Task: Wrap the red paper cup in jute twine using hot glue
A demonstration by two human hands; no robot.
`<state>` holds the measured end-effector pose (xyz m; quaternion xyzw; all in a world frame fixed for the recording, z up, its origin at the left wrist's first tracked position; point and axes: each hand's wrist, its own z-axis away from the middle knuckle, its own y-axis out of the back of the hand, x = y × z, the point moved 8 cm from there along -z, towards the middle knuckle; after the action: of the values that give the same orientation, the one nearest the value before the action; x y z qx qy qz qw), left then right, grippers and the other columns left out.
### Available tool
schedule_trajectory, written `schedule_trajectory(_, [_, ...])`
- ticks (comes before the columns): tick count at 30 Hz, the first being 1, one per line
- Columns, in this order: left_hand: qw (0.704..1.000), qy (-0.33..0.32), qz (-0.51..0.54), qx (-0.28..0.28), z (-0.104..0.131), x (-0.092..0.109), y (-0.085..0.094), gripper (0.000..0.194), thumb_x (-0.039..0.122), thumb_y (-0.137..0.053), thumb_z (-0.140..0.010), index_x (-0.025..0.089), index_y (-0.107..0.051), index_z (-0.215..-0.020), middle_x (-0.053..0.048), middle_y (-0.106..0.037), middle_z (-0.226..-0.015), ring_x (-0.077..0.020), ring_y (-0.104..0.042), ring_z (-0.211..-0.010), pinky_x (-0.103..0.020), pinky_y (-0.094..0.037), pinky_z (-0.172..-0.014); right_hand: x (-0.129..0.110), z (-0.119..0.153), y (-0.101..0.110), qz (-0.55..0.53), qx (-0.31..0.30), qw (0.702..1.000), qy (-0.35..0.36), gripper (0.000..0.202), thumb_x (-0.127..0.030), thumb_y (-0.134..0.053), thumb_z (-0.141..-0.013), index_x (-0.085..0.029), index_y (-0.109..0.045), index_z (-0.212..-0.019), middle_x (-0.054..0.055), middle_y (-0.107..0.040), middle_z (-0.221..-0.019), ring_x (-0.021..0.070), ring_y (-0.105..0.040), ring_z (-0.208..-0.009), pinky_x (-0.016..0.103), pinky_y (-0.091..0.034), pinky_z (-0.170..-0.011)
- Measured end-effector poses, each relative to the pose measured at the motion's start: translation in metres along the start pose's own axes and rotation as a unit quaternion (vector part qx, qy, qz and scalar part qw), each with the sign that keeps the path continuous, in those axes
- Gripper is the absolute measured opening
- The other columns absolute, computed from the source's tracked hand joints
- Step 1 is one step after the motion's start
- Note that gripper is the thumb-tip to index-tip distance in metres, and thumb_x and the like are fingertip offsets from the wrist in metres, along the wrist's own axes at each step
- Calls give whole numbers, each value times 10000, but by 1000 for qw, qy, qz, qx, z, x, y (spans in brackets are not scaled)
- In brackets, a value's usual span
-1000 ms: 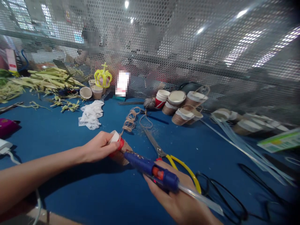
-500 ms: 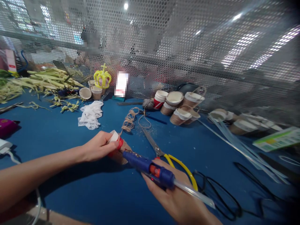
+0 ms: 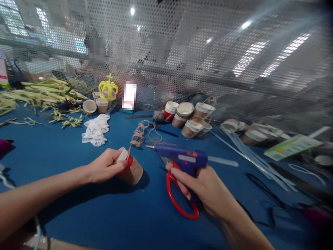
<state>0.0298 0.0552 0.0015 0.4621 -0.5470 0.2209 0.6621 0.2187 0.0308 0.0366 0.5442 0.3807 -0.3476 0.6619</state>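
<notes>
At centre left, my left hand (image 3: 108, 166) is closed on the rim of a paper cup (image 3: 135, 171), tilted, with red on its side and brown twine wound round it. Twine runs from the cup to a loose coil (image 3: 139, 133) behind. My right hand (image 3: 197, 180) grips a blue glue gun (image 3: 179, 155), its metal tip pointing left, apart from the cup, and a clear stick out of its back. Below the gun, scissors with red handles (image 3: 170, 194) lie by my right fingers; their blades are mostly hidden.
White crumpled cloth (image 3: 96, 130) lies at the left. Behind stand several twine-wrapped cups (image 3: 192, 126), a yellow crown (image 3: 108, 91) and a lit phone (image 3: 129, 95). Clear sticks (image 3: 241, 152) and a black cable (image 3: 265, 194) lie right. A perforated metal screen (image 3: 156, 45) rises behind the blue table (image 3: 117, 215).
My right hand has turned the glue gun and drawn its tip up and away from the cup. The scissors' red handle now shows below it. The camera view has shifted slightly right.
</notes>
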Motion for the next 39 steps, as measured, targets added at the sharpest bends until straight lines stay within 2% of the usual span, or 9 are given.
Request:
schedule_trajectory(5, [1000, -25, -14, 2, 2, 3, 1, 280, 310, -397, -783, 93, -547, -689, 8, -464, -598, -102, -421, -554, -185, -371, -501, 15, -26, 49, -81, 121, 989, -24, 196, -324, -643, -649, -157, -550, -606, -23, -554, -527, 81, -488, -472, 192, -372, -449])
schedule_trajectory(9, [999, -40, -25, 8, 3, 7, 2, 292, 327, -399, -779, 95, -539, -670, 7, -456, -592, -101, -408, -548, -187, -364, -495, 45, -51, 79, -40, 197, 978, -62, 231, -351, -565, -753, -140, -565, -657, 20, -604, -666, 101, -547, -582, 212, -437, -553])
schedule_trajectory(15, [995, -90, -46, -21, 5, 18, -5, 273, 261, -369, -795, 95, -548, -672, -10, -508, -603, -104, -444, -554, -188, -384, -517, 88, -78, 92, 62, 202, 966, -152, 277, -295, -488, -852, -155, -510, -1090, 68, -552, -1071, 175, -571, -873, 373, -483, -726])
schedule_trajectory(20, [976, -167, -139, 0, 8, 31, -3, 257, 214, -349, -803, 126, -503, -618, 2, -474, -583, -94, -415, -538, -190, -359, -522, 73, -75, 92, 118, 201, 968, -90, 203, -291, -497, -844, -159, -562, -985, 52, -572, -1012, 170, -567, -858, 335, -471, -716])
schedule_trajectory(25, [948, -234, -215, 8, 13, 44, -8, 230, 162, -363, -770, 163, -412, -545, 19, -404, -512, -99, -349, -511, -210, -316, -506, 22, -63, 56, 97, 153, 983, 27, 237, -314, -576, -764, -175, -572, -572, 56, -594, -713, 187, -551, -787, 267, -401, -612])
schedule_trajectory(29, [930, -297, -216, -9, 22, 61, -15, 209, 117, -365, -750, 177, -382, -551, 7, -452, -513, -105, -354, -508, -231, -320, -530, -4, -55, -18, 26, -40, 998, 51, 394, -483, -475, -789, -161, -688, -708, 71, -666, -801, 177, -579, -761, 303, -431, -676])
schedule_trajectory(33, [923, -325, -205, -31, 28, 73, -22, 204, 95, -370, -741, 184, -363, -557, 4, -469, -519, -106, -360, -504, -229, -327, -530, -14, -45, -78, -66, -192, 978, 39, 571, -585, -333, -808, -147, -699, -790, 66, -683, -801, 163, -602, -791, 329, -435, -773])
schedule_trajectory(36, [926, -317, -196, -54, 26, 74, -26, 211, 101, -378, -736, 186, -345, -546, 8, -446, -517, -105, -352, -503, -225, -328, -522, -21, -45, -93, -240, -219, 946, 26, 449, -546, -487, -751, -146, -687, -796, 64, -671, -802, 160, -589, -812, 324, -417, -799])
schedule_trajectory(39, [939, -285, -182, -65, 22, 68, -26, 210, 113, -389, -737, 177, -361, -538, 13, -431, -533, -99, -350, -511, -221, -328, -526, -25, -47, -85, -346, -182, 920, 20, 249, -392, -685, -629, -158, -665, -709, 39, -654, -796, 132, -575, -749, 284, -417, -760])
